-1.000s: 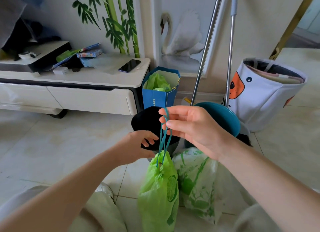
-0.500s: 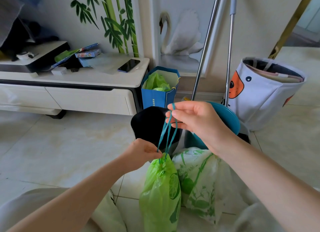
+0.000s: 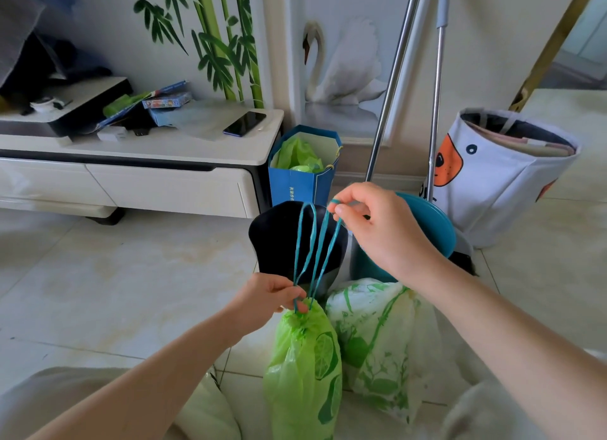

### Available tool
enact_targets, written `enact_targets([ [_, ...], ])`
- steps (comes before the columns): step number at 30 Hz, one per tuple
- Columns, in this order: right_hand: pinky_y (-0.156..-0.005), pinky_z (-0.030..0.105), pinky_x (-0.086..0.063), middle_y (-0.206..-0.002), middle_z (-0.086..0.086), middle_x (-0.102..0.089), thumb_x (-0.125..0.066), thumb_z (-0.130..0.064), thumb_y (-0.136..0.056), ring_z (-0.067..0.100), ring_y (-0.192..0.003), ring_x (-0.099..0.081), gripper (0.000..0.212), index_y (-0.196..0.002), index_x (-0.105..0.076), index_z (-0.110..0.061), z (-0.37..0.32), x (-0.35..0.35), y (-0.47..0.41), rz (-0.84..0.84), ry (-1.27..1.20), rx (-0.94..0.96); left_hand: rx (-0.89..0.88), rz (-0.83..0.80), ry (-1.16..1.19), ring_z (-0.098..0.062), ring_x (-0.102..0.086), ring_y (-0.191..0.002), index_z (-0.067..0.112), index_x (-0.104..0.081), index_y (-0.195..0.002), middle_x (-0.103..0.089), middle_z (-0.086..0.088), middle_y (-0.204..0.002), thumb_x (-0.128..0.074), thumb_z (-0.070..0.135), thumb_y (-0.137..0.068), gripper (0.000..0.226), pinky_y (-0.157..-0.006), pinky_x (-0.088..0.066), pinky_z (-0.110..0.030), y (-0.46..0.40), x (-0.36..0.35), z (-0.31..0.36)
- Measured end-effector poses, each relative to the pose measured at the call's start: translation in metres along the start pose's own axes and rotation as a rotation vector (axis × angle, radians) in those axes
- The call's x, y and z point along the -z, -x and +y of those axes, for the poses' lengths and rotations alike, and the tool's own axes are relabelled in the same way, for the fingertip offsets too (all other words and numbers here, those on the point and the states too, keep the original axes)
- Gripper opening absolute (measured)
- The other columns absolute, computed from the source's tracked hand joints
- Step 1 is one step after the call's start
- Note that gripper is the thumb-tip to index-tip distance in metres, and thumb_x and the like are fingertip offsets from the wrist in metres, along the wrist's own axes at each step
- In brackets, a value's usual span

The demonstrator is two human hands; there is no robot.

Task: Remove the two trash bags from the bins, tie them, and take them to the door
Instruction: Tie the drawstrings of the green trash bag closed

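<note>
A person's left hand (image 3: 267, 300) pinches the gathered neck of a green trash bag (image 3: 303, 370) standing on the tiled floor (image 3: 131, 275), near the viewer. The right hand (image 3: 381, 232) is raised above it, pinching the top of the bag's teal drawstring loops (image 3: 312, 245), pulled taut. A white trash bag with green print (image 3: 377, 337) lies just right of it, touching. Behind them stand a black bin (image 3: 279, 239) and a teal bin (image 3: 430, 222).
</note>
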State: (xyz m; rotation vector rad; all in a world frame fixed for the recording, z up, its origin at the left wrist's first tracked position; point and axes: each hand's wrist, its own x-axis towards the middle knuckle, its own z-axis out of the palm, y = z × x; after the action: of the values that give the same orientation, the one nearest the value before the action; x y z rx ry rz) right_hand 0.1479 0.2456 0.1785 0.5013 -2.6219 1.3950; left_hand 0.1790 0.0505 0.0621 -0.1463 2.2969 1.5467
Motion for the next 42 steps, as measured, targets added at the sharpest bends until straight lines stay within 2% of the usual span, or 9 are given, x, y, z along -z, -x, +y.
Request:
enact_targets([
  [5, -0.064, 0.025, -0.046, -0.082, -0.002, -0.063, -0.055, -0.015, -0.092, 0.014, -0.069, -0.058, 0.011, -0.089, -0.066, -0.015, 0.003, -0.004, -0.001, 0.066, 0.049, 0.048, 0.049, 0.093, 0.009, -0.013, -0.065, -0.075, 0.0, -0.067, -0.086, -0.075, 0.002, -0.066, -0.061, 0.014, -0.09, 0.016, -0.072, -0.048, -0.024, -0.005, 0.001, -0.003],
  [10, -0.065, 0.028, -0.056, -0.071, -0.003, -0.063, -0.055, -0.011, -0.092, 0.018, -0.064, -0.064, 0.014, -0.087, -0.067, -0.016, 0.0, -0.006, 0.0, 0.028, -0.066, 0.013, -0.038, -0.086, -0.196, -0.017, -0.06, -0.069, 0.016, -0.073, -0.078, -0.072, 0.003, -0.063, -0.063, 0.012, -0.084, 0.013, -0.071, -0.048, -0.034, -0.002, -0.002, 0.004],
  [17, -0.075, 0.035, -0.061, -0.077, 0.008, -0.069, -0.052, -0.006, -0.092, 0.015, -0.068, -0.072, 0.017, -0.094, -0.069, -0.006, -0.004, -0.016, -0.003, -0.036, -0.279, -0.069, -0.17, -0.241, -0.408, -0.009, -0.06, -0.08, 0.016, -0.072, -0.105, -0.067, 0.003, -0.082, -0.067, 0.022, -0.083, 0.023, -0.089, -0.053, -0.035, 0.003, -0.017, 0.014],
  [25, -0.078, 0.033, -0.06, -0.086, 0.012, -0.07, -0.051, -0.004, -0.093, 0.018, -0.079, -0.073, 0.021, -0.11, -0.062, -0.007, -0.002, -0.032, -0.004, -0.113, -0.399, -0.067, -0.113, -0.1, -0.276, -0.033, -0.064, -0.074, 0.012, -0.076, -0.075, -0.075, -0.007, -0.075, -0.067, 0.031, -0.085, 0.023, -0.077, -0.054, -0.048, -0.002, -0.021, 0.019],
  [28, -0.084, 0.029, -0.054, -0.09, -0.002, -0.07, -0.055, -0.016, -0.092, 0.01, -0.085, -0.069, 0.033, -0.124, -0.051, -0.018, 0.016, -0.036, -0.001, -0.224, -0.102, -0.134, -0.082, -0.101, -0.228, -0.027, -0.067, -0.081, 0.02, -0.075, -0.061, -0.076, -0.007, -0.082, -0.067, 0.028, -0.085, 0.027, -0.083, -0.052, -0.044, -0.003, -0.018, 0.017],
  [30, -0.083, 0.027, -0.049, -0.092, -0.006, -0.07, -0.053, -0.026, -0.092, 0.01, -0.088, -0.065, 0.025, -0.116, -0.057, -0.02, 0.026, -0.039, 0.008, -0.415, 0.158, -0.147, -0.078, -0.102, -0.17, -0.025, -0.068, -0.09, 0.023, -0.073, -0.058, -0.076, -0.01, -0.084, -0.065, 0.022, -0.087, 0.03, -0.088, -0.052, -0.039, -0.004, -0.016, 0.015],
  [34, -0.06, 0.028, -0.045, -0.078, -0.004, -0.063, -0.045, -0.033, -0.096, 0.009, -0.066, -0.056, 0.024, -0.096, -0.062, -0.017, 0.037, -0.044, 0.025, -0.647, 0.377, -0.126, -0.063, -0.102, -0.097, -0.008, -0.058, -0.069, 0.014, -0.076, -0.069, -0.07, -0.001, -0.072, -0.061, 0.021, -0.09, 0.027, -0.07, -0.048, -0.025, -0.006, -0.01, 0.01],
  [38, -0.052, 0.026, -0.035, -0.062, -0.007, -0.05, -0.041, -0.025, -0.096, 0.008, -0.058, -0.048, 0.028, -0.086, -0.066, -0.015, 0.044, -0.04, 0.029, -0.645, 0.432, -0.113, -0.035, -0.108, -0.085, -0.009, -0.059, -0.078, 0.01, -0.077, -0.086, -0.074, 0.0, -0.081, -0.058, 0.021, -0.092, 0.023, -0.068, -0.047, -0.019, -0.006, -0.002, 0.006],
  [42, -0.056, 0.022, -0.041, -0.063, -0.004, -0.063, -0.045, -0.028, -0.094, 0.009, -0.057, -0.052, 0.03, -0.074, -0.067, -0.024, 0.041, -0.03, 0.029, -0.773, 0.278, -0.214, -0.068, -0.117, 0.004, -0.003, -0.061, -0.076, 0.02, -0.075, -0.094, -0.073, 0.008, -0.076, -0.062, 0.014, -0.09, 0.015, -0.066, -0.046, -0.013, -0.003, -0.001, 0.006],
])
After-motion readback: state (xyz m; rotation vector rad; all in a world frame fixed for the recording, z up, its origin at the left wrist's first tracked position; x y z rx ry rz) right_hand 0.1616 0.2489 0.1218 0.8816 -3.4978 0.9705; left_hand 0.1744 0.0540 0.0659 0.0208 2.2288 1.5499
